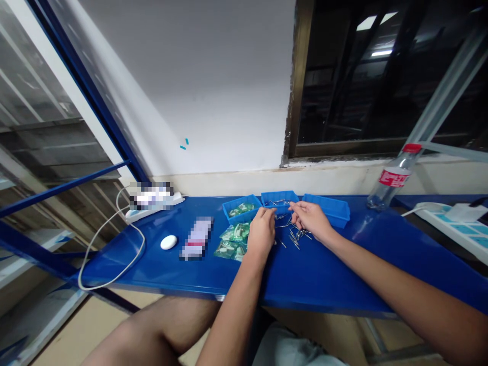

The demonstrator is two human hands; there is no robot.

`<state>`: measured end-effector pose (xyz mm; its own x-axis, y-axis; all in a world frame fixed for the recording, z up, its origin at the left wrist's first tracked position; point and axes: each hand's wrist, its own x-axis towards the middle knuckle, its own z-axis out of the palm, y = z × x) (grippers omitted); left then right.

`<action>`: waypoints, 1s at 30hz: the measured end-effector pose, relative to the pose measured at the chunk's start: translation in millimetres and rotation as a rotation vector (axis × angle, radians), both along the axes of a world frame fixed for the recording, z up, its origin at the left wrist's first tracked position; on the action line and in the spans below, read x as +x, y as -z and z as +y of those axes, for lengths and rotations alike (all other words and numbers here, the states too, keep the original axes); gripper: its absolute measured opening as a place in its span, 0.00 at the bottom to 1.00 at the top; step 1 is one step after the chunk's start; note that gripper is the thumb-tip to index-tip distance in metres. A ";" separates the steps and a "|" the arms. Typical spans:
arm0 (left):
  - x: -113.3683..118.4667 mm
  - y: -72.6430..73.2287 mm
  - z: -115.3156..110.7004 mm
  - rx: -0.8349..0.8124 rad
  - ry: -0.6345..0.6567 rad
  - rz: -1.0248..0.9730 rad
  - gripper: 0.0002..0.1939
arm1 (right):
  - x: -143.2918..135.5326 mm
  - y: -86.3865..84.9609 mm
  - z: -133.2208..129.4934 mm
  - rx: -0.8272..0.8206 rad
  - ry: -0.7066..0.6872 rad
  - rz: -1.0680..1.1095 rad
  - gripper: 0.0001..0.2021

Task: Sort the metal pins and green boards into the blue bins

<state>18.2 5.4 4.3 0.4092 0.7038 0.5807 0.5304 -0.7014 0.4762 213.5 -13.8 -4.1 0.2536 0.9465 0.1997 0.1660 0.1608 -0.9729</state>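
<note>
My left hand (262, 229) is closed beside the green packets (232, 241), its fingertips hidden or too small to make out. Across from it, my right hand (308, 217) is pinched near the middle blue bin, on something too small to name. Thin metal pins (295, 238) lie scattered on the blue table (324, 274) between and below my hands. More thin pieces lie in the middle blue bin (280, 196). Green packets also fill part of the left blue bin (241, 202). The right blue bin (331, 209) stands behind my right wrist.
At the left are a white oval object (168, 242), a blurred-out flat item (197, 238), and a power strip (154, 207) with a looping white cable. A plastic bottle (394, 178) and another power strip (453, 226) stand at the right. The wall borders the table's back.
</note>
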 end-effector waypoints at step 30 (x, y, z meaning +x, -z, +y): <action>2.7 -5.7 -9.9 -0.052 0.172 -0.108 0.19 | -11.5 -6.7 -18.2 0.257 -0.058 -0.521 0.13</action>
<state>21.0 -4.5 9.9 0.4631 0.6592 0.5925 0.3493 -0.7501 0.5615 202.0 -32.0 2.5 0.0098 0.8605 0.5093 0.5958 0.4040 -0.6941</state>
